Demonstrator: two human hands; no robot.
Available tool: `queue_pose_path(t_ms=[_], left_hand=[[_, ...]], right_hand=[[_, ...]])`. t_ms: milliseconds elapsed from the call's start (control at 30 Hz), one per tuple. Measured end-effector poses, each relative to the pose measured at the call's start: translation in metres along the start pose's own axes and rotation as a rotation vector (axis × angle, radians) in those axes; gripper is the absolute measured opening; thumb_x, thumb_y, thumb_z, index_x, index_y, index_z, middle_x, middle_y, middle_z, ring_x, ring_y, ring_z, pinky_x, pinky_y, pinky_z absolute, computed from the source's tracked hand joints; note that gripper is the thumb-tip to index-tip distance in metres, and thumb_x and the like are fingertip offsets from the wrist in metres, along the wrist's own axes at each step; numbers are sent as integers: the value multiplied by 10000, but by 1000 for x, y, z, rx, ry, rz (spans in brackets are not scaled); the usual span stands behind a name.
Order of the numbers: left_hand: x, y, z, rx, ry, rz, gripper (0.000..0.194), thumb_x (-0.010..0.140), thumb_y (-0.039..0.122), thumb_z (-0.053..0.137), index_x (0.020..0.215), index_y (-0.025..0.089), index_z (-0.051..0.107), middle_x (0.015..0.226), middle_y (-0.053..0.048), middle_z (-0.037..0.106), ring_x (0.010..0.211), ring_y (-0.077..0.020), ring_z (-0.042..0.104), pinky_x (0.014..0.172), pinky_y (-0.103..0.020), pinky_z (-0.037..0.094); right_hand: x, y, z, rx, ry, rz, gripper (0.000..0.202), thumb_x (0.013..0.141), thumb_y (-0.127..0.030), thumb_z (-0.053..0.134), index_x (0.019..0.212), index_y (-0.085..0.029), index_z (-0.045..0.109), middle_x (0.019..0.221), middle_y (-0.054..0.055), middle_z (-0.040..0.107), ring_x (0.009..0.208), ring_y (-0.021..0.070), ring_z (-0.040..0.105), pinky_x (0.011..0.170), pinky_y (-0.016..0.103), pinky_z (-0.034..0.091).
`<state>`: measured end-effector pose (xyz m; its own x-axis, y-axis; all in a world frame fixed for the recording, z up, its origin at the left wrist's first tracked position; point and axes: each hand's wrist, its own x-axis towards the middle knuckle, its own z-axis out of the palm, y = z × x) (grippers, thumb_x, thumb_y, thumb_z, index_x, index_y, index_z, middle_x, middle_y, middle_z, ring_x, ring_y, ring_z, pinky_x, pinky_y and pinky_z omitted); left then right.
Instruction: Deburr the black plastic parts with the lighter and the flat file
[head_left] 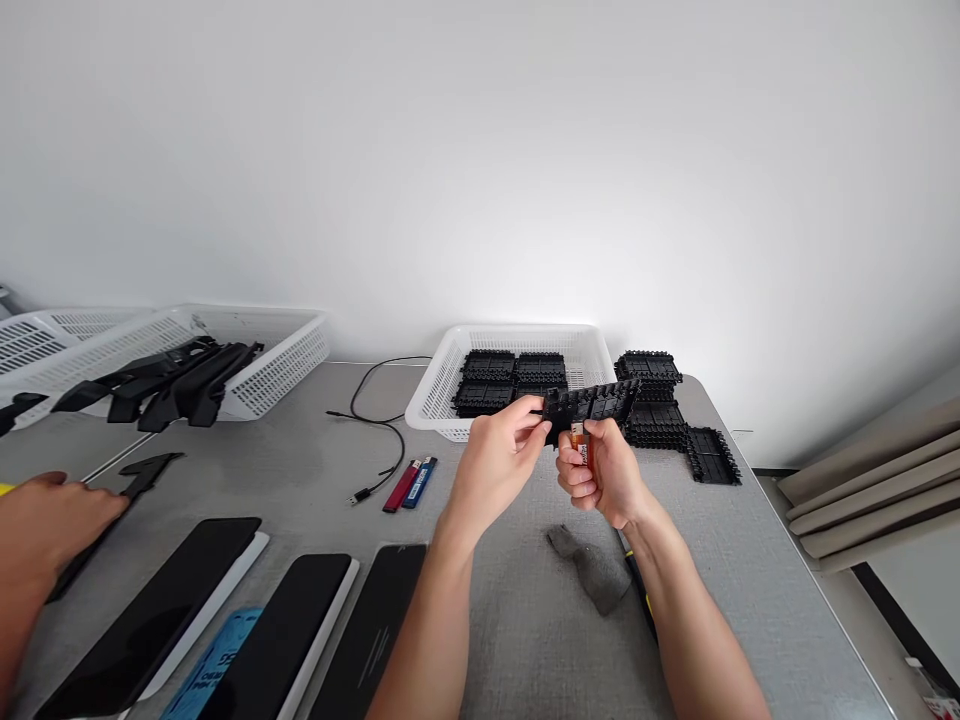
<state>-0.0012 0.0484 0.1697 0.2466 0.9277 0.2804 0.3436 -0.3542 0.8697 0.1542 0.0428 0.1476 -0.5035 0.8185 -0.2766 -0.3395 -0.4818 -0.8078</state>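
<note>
L hand (499, 460) pinches flat black ribbed plastic part (600, 402) by its end, prob. to steady it; R hand (604, 470) grips orange lighter (580, 445) upright underneath, thumb up top, prob. for control.

Black part's held clear of white basket (435, 405).

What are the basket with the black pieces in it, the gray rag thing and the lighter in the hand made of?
The basket looks like shiny white plastic, with a smooth rim and slotted walls. The gray rag is probably dull cloth, because it lies crumpled. The lighter, in the right hand, seems to be orange plastic with a metal top, though fingers hide much of it.
</note>
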Motion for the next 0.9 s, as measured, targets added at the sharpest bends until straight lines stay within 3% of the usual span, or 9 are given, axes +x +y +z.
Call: queue_pose_path(t_ms=[200,300,400,467,533,600,700,767,900], left_hand=[[1,1,1,43,-19,12,144,917,254,533,992,205,647,870,-25,757,750,-170,727,710,-255,564],[2,-1,1,10,33,-21,118,901,281,558,968,206,620,862,-27,755,726,-179,731,687,-258,564],[3,-4,1,-63,119,-107,154,880,336,592,960,207,561,880,-33,746,705,-193,741,651,-257,562],[4,-6,2,-135,161,-174,237,862,357,618,1019,217,510,927,-38,744,694,-198,746,643,-263,564],[4,-6,3,-238,169,-221,351,835,357,651,1096,233,453,1006,-50,743,713,-201,750,668,-288,579],[4,-5,5,-331,136,-250,465,801,340,686,1161,247,406,1067,-58,736,736,-201,750,691,-315,593],[1,-1,5,-327,20,-284,601,750,306,739,1237,243,394,948,-30,744,724,-201,738,676,-308,590],[0,2,4,-260,-71,-285,650,740,324,766,1284,225,424,864,-21,739,750,-213,736,686,-303,585],[1,2,1,-188,-102,-193,567,849,463,670,1335,221,508,1201,-106,702,1039,-237,714,902,-351,569]], right_hand=[[-5,5,8,-195,56,-11,383,834,-584,356,690,-231,322,578,-81,207,501,92,95,425,210,80],[-15,4,8,-327,124,-163,461,898,-659,374,748,-223,388,647,-54,298,539,102,205,449,212,150],[-19,1,3,-351,378,-442,480,889,-687,449,760,-227,396,694,-39,349,577,114,274,470,226,219],[-17,0,-4,-407,632,-627,436,857,-627,575,777,-227,422,739,-28,409,625,124,349,534,241,322],[-11,-1,-10,-468,776,-731,387,813,-548,682,854,-223,477,857,-1,499,728,143,452,654,274,412],[-4,0,-14,-423,734,-756,387,790,-506,719,915,-228,480,933,11,527,795,156,504,723,304,452],[3,1,-18,-268,611,-757,399,775,-473,725,861,-242,411,782,-49,439,684,128,457,664,283,446],[3,0,-20,-255,632,-763,394,766,-433,727,840,-245,389,716,-72,365,624,112,387,614,255,396],[-3,-4,-27,-386,729,-802,290,792,-336,682,842,-239,414,724,-61,370,648,123,356,622,255,336]])
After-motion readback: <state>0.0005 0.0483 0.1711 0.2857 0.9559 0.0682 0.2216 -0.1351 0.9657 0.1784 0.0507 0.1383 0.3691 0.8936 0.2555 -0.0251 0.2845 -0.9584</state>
